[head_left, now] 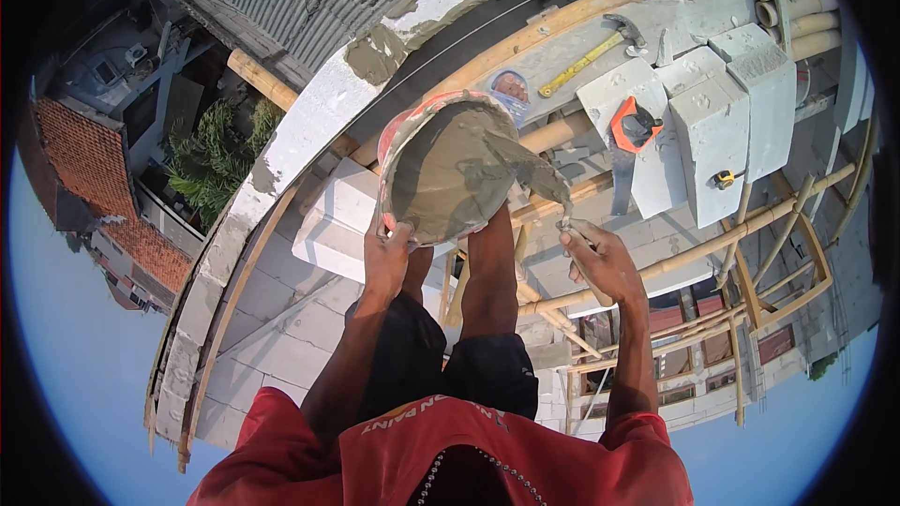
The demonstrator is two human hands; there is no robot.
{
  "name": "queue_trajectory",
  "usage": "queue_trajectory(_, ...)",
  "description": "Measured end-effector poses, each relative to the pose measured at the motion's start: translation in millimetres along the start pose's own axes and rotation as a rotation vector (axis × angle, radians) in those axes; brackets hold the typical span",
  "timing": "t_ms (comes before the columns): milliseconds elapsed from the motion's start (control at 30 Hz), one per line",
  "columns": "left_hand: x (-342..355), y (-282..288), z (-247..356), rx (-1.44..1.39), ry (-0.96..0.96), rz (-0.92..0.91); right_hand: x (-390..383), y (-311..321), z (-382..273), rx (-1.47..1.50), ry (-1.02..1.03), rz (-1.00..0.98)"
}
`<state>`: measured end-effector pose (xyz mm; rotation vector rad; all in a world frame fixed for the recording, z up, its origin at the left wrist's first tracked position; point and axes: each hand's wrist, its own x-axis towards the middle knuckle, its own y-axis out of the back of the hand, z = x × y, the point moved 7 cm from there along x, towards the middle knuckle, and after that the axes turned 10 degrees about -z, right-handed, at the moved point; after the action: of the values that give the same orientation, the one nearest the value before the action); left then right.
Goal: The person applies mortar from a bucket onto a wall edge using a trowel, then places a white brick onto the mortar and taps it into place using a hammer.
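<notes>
My left hand (388, 258) grips the near-left rim of a red bucket (386, 141) holding wet grey mortar (441, 178), tilted toward me. My right hand (600, 262) is closed on the handle of a trowel (548, 183), whose mortar-coated blade lies at the bucket's right side, with some mortar at its neck. Behind the bucket is a clear plastic cup-like container (511, 89) with brownish contents. To the right, a saw with an orange handle (626, 126) rests on white blocks (708, 141), with a small yellow tape measure (724, 179) on one block.
A yellow-handled hammer (583, 66) lies on the upper ledge. Bamboo scaffolding (675, 244) runs below on the right, with stacked poles (797, 14) at top right. A narrow block wall edge (244, 206) curves along the left, with rooftops (103, 169) and a drop beyond. A white block (328, 215) sits behind my left arm.
</notes>
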<state>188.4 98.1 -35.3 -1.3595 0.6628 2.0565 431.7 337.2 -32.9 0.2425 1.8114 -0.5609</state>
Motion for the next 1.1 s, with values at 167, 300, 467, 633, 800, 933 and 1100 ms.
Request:
queue_trajectory(167, -1, 15, -11, 0.06, -0.008, -0.058, 58, -54, 34, -0.265, -0.023, 0.065)
queue_trajectory(300, 5, 41, -25, 0.104, -0.018, -0.094, 71, -80, 35, -0.194, 0.063, 0.015)
queue_trajectory(467, 29, 65, -48, 0.028, 0.029, -0.131, 35, -73, 61, 0.12, -0.009, -0.169)
queue_trajectory(633, 45, 79, -65, -0.002, 0.01, -0.144, 65, -68, 45, 0.148, 0.214, -0.101)
queue_trajectory(800, 50, 113, -83, 0.063, -0.007, -0.155, 162, -66, 4, 0.094, 0.455, 0.059)
queue_trajectory(933, 41, 133, -93, 0.125, 0.036, -0.071, 249, -83, -25, -0.091, 0.496, 0.207)
queue_trajectory(1100, 37, 157, -107, 0.2, 0.047, -0.02, 273, -122, -50, -0.336, 0.578, 0.443)
